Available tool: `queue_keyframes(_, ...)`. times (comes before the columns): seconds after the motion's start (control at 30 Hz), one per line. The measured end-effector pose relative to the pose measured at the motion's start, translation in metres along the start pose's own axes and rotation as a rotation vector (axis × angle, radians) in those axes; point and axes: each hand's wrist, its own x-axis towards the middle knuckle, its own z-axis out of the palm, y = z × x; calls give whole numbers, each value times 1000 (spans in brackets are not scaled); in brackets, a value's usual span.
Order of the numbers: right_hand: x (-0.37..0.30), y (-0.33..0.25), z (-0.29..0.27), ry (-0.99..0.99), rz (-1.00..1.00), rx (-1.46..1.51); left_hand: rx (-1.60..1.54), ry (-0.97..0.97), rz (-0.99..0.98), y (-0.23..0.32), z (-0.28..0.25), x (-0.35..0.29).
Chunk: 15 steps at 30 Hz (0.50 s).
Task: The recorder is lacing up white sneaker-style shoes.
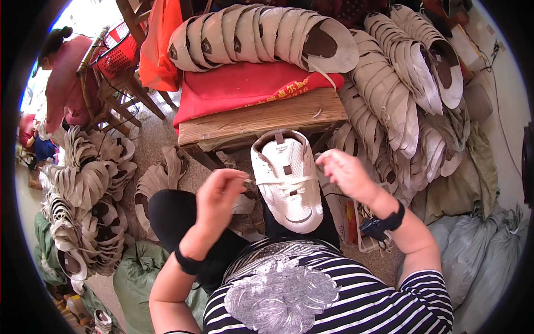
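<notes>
A white shoe upper point(291, 203) rests on my lap, toe toward me, with a brown lining at its collar. A flat white lace point(286, 181) crosses its tongue. To the left of it, my left hand point(221, 192) has its fingers bent together close to the lace; whatever they pinch is too small to make out. On the opposite side, my right hand point(346, 171) is raised by the collar, thumb and forefinger drawn together, with a tiny dark bit at the tips that I cannot identify. Both hands are slightly blurred and apart from the upper's body.
Ahead stands a wooden stool point(261, 118) with a red cloth point(239, 89) and a nested row of beige uppers point(250, 36). More uppers are piled at right point(389, 89) and left point(86, 195). Grey sacks point(489, 250) lie at lower right. Another person point(69, 78) sits far left.
</notes>
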Motion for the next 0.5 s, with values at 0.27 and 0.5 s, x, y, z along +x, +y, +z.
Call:
queue_keyframes(0.27, 0, 13, 14, -110, -103, -210, 478, -277, 607, -7, 48, 15)
queue_keyframes(0.5, 16, 12, 3, -270, 21, -114, 841, -260, 935, -13, 49, 30)
